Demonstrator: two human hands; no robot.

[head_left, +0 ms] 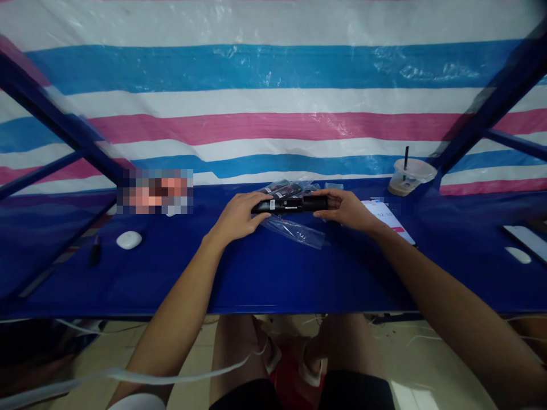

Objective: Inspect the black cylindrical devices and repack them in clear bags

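Observation:
A black flashlight (289, 205) lies level just above the blue table (273, 273), held at both ends. My left hand (237, 216) grips its left end with fingers curled round it. My right hand (348, 208) holds its right end between thumb and fingers. A clear plastic bag (296, 230) lies flat on the table right under the flashlight. Behind it sit several more bagged black flashlights (290, 188).
A phone with a lit screen (391, 221) lies under my right wrist. An iced drink cup with a straw (411, 176) stands at the back right. A white oval object (129, 240) and a dark tool (94, 251) lie left. Another phone (527, 239) and white object (518, 255) lie far right.

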